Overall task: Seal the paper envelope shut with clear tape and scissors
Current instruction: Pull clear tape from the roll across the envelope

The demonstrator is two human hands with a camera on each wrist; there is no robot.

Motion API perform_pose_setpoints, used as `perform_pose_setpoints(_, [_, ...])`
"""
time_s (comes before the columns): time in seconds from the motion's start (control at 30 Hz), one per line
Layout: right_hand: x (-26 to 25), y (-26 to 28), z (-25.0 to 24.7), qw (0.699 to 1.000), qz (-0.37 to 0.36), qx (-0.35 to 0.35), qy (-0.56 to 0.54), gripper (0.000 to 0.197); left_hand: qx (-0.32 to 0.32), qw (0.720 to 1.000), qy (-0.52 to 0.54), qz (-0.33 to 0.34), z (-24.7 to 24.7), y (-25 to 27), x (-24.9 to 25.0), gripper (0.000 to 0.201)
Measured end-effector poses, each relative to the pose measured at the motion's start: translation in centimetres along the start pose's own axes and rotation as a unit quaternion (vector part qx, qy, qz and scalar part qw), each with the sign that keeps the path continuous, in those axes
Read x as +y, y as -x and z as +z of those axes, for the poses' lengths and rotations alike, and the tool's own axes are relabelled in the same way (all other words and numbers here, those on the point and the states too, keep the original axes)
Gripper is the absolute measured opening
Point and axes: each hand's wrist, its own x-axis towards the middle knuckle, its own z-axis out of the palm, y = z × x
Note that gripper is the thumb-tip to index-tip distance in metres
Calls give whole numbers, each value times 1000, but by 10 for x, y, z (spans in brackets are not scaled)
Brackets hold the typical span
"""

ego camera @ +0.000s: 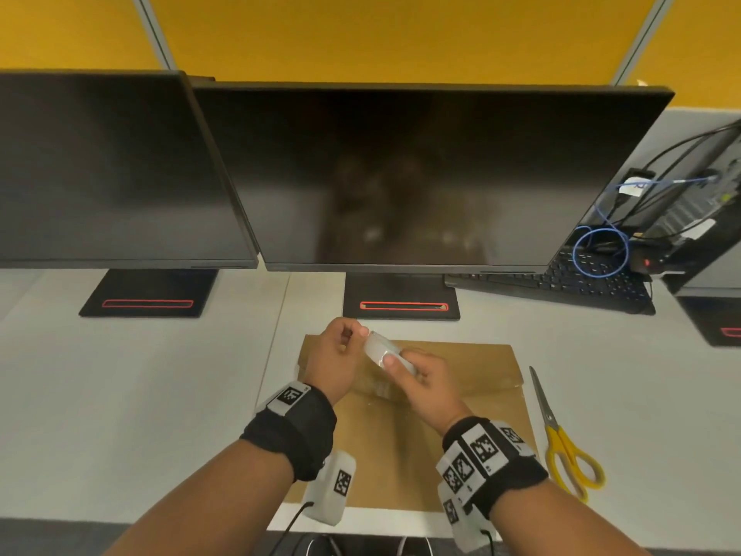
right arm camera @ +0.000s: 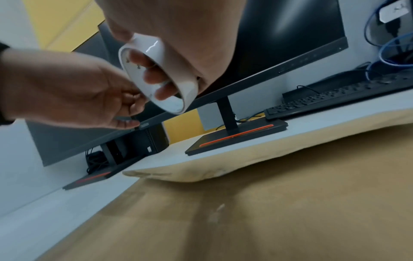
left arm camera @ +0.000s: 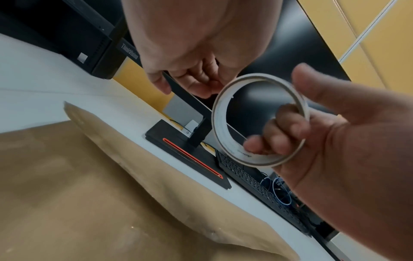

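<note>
On the white desk (ego camera: 160,375), above the envelope (ego camera: 461,363), the right hand (ego camera: 425,379) grips the light, slippery tape roll (ego camera: 385,349); the left hand (ego camera: 337,355) pinches at its rim, probably for the loose end.

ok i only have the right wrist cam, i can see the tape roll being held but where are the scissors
Observer: The scissors lie untouched on the desk, just right of the envelope.
Operator: which way are they pointing
Observer: Blades away from the person, yellow handles nearest.
Operator: and where over the envelope are the hands
Observer: Above its far-left part. The right hand grips the tape roll in the air and the left hand pinches at its rim.
</note>
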Motion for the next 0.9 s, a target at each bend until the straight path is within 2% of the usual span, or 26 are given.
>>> perform_pose_setpoints(0.1, [-6, -3, -1, 999, 37, -4, 0, 47, 7, 1000, -17, 3, 0, 1, -3, 7])
perform_pose_setpoints(0.23, [-14, -11, -2, 998, 49, -20, 38, 47, 35, 999, -26, -3, 1, 1, -8, 8])
perform_pose_setpoints(0.33, [-11, -18, -5, 989, 92, -38, 106, 49, 68, 997, 21, -8, -2, -2, -4, 10])
perform_pose_setpoints(0.43, [-7, -21, -12, 989, 90, -39, 107, 46, 37, 998, 47, -7, -6, -7, 6, 16])
perform_pose_setpoints(0.57, [-7, -23, -21, 992, 85, -93, 13, 20, 3, 977, 191, -90, -19, -19, 8, 8])
perform_pose_setpoints(0.63, [-4, -24, -24, 990, 89, -105, 19, 15, -26, 975, 188, -115, -24, -21, 4, 18])
perform_pose_setpoints(0.73, [0, -23, -21, 988, 88, -117, 37, 14, -53, 983, 139, -106, -25, -18, 1, 21])
perform_pose_setpoints(0.9, [1, -26, -16, 989, 83, -112, 42, 15, -32, 984, 128, -116, -21, -13, -1, 16])
